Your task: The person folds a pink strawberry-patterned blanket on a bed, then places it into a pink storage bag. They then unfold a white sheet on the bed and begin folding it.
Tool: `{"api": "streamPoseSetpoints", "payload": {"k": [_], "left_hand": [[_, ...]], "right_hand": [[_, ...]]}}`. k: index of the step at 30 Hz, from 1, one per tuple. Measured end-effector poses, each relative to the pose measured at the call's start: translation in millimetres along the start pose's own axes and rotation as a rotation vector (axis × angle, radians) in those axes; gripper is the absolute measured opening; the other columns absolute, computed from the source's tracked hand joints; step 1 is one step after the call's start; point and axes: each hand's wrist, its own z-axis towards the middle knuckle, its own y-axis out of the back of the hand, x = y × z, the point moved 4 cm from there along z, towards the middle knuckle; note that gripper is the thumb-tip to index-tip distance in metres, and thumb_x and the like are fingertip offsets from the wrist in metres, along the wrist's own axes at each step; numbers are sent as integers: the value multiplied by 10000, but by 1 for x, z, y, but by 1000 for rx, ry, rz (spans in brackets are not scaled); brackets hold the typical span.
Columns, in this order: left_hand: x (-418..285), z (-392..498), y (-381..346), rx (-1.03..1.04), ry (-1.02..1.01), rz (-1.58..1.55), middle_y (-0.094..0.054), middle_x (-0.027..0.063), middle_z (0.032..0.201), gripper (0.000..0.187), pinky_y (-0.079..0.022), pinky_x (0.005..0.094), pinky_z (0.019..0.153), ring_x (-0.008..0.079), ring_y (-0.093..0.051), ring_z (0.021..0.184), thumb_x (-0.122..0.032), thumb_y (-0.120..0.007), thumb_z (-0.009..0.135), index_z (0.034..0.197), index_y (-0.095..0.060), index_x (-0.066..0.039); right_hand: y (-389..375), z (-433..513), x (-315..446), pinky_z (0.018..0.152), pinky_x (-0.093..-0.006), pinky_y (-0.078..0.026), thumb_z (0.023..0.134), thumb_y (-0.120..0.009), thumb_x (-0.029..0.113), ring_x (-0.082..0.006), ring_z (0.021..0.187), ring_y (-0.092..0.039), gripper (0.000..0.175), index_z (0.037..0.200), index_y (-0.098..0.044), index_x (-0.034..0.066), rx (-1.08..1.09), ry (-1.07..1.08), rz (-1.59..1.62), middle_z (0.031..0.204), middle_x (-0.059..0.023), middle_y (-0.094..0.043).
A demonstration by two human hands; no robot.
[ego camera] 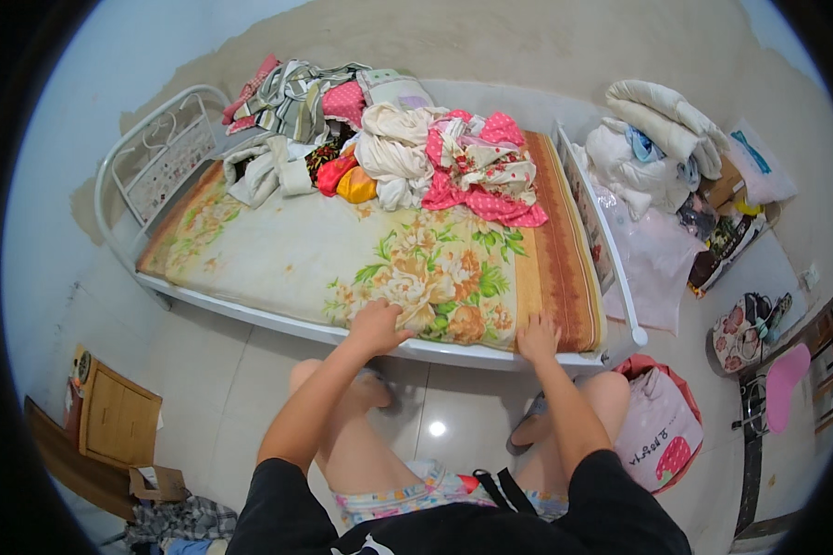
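Both my hands rest at the near edge of a floral mattress point(298, 257) on a white metal bed frame point(305, 331). My left hand point(378, 327) lies on the printed flowers, fingers apart, holding nothing. To its right, my right hand point(539, 338) touches the orange-brown striped border with spread fingers. Along the far side of the mattress is a heap of cloth: a cream cloth point(396, 149), a pink polka-dot and floral cloth point(489, 173), a red and yellow cloth point(350, 179), and a striped grey-green cloth point(291, 97). A patterned pillow point(396, 89) is behind them.
Right of the bed are a rolled cream quilt point(666, 114), white bedding and a floral bag point(732, 340). A strawberry-print bag point(659, 423) stands by my right knee. A pink stool seat point(786, 388) is farther right; a wooden cabinet point(119, 413) and cardboard box point(158, 483) are lower left.
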Motion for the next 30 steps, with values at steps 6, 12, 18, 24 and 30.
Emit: {"api": "streamPoseSetpoints", "payload": {"k": [6,12,18,24,30], "left_hand": [[38,69,-44,187,94,-14,-546,195,1241,560,-470,475,965,366,-509,1199,-454,-712,813,1215,-612,-78],[103,103,-65,185,110,58,-455,192,1376,655,-414,524,1019,394,-420,1299,-422,-704,815,1347,-500,-98],[117,142,-58,197,-17,46,-457,184,1374,602,-427,521,1002,416,-429,1292,-384,-716,825,1316,-517,-97],[146,177,-41,161,-127,-128,-581,161,1136,476,-476,449,910,353,-559,1083,-333,-703,834,1203,-584,-56],[169,201,-34,199,-137,-224,-601,150,1070,409,-492,445,871,345,-572,1051,-301,-671,864,1182,-604,-54]], "right_hand": [[-23,17,79,1070,-462,-379,819,-642,158,-390,1283,-459,410,1194,-582,1,40,218,236,1389,-229,-484],[-96,84,217,1019,-407,-428,858,-616,101,-380,1221,-517,343,1183,-578,-5,-83,557,560,1296,-235,-548],[-158,212,319,1041,-434,-397,851,-609,74,-396,1236,-483,324,1162,-578,-12,-30,437,812,1262,-232,-552],[-144,343,362,785,-356,-510,834,-633,27,-275,891,-620,394,1215,-546,-28,-458,446,726,1161,-164,-572],[-134,428,399,758,-363,-499,825,-699,170,-243,785,-613,388,1136,-588,-33,-464,360,623,1010,-169,-629]]}}
